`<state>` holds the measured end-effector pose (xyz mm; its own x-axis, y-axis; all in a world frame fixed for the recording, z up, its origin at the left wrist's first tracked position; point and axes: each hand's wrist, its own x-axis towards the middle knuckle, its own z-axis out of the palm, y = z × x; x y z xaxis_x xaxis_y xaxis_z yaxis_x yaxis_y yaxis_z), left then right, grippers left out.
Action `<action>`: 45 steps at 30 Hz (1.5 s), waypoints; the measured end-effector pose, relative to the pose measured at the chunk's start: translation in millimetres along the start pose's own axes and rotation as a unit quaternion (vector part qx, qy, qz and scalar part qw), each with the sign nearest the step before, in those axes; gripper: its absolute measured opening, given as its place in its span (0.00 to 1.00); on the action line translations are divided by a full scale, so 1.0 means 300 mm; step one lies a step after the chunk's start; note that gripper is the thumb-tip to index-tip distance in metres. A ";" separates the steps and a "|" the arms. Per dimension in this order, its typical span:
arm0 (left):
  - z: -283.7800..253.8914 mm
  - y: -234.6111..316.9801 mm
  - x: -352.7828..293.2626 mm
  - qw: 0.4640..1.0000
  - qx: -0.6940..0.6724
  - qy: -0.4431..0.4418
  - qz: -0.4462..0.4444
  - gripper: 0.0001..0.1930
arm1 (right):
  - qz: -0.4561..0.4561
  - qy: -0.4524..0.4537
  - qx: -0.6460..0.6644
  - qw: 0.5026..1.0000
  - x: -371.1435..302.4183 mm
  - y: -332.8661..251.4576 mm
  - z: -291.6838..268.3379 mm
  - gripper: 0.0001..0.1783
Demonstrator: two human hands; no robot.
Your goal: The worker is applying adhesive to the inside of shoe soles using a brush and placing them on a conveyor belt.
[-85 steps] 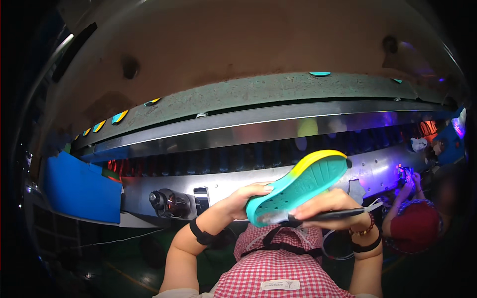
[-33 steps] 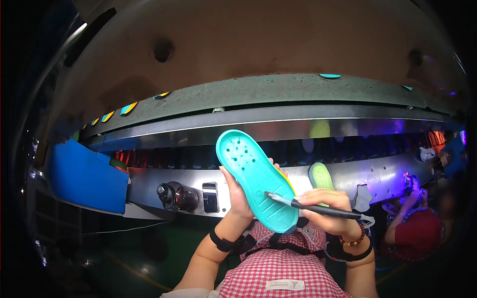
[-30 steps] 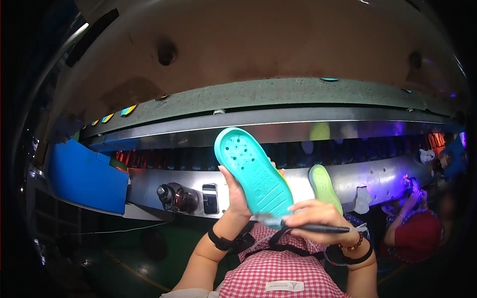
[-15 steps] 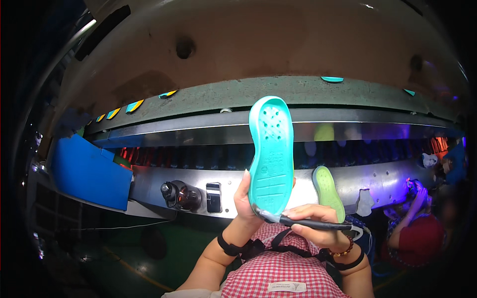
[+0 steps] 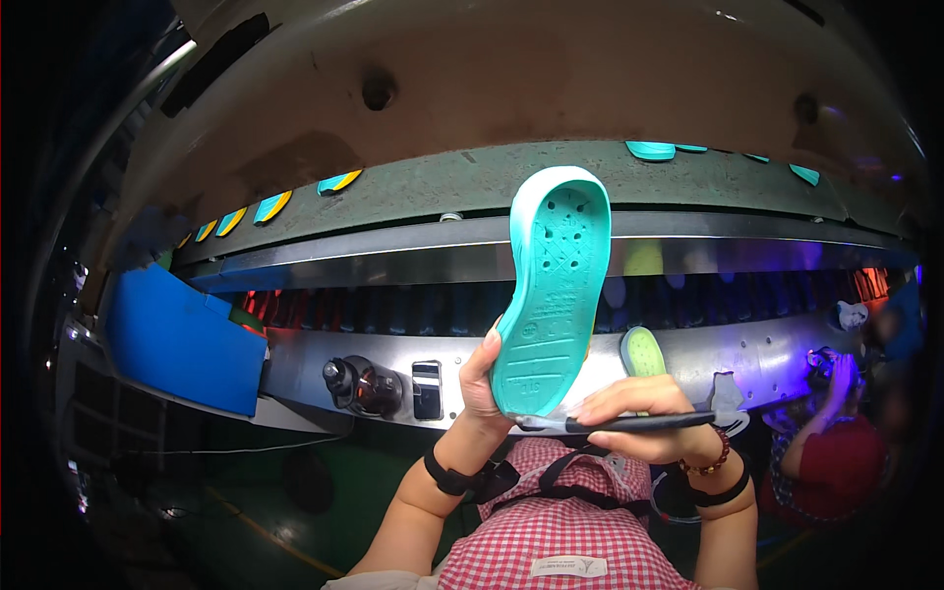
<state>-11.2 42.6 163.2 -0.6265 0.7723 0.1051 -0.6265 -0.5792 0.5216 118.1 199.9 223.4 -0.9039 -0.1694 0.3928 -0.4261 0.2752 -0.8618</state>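
Observation:
Upright in my left hand [image 5: 482, 379] is a turquoise shoe sole [image 5: 556, 285], gripped by its lower left edge. Its hollow face, with small holes in the wide top end and ribs lower down, is turned toward me. My right hand [image 5: 639, 413] closes round a slim black-handled tool [image 5: 644, 424] that looks like a brush. It lies nearly level, its pale tip against or just by the sole's bottom edge; contact cannot be made out. Behind my right hand a yellow-green sole [image 5: 644, 352] rests on the metal ledge, its lower part hidden.
On the metal ledge [image 5: 305, 364] stand a dark bottle [image 5: 374, 388] and a phone [image 5: 427, 388]. Beyond runs a green-grey belt [image 5: 413, 192] with several turquoise and yellow soles. A blue panel [image 5: 187, 339] is at the left. Another person in red [image 5: 841, 462] works at the right.
The turquoise sole has shifted slightly up and right, its top tilting right. My right hand and the black-handled tool have moved a little right, covering more of the yellow-green sole.

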 end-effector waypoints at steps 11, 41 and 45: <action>0.033 0.051 0.019 0.961 -0.084 -0.054 -0.258 0.23 | -0.031 -0.043 -0.069 0.996 -0.040 0.011 -0.018 0.11; -0.055 -0.077 -0.015 0.941 -0.037 0.058 -0.331 0.27 | 0.246 0.151 0.156 0.945 -0.159 0.138 0.054 0.11; -0.063 -0.110 -0.004 0.948 -0.037 0.072 -0.308 0.27 | 0.167 0.185 0.033 0.968 -0.183 0.172 0.082 0.09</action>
<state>1.3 55.9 129.9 -0.1852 0.9291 -0.3200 -0.9217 -0.0512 0.3846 146.7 200.2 149.6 -0.9476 0.2729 0.1662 -0.1152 0.1933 -0.9744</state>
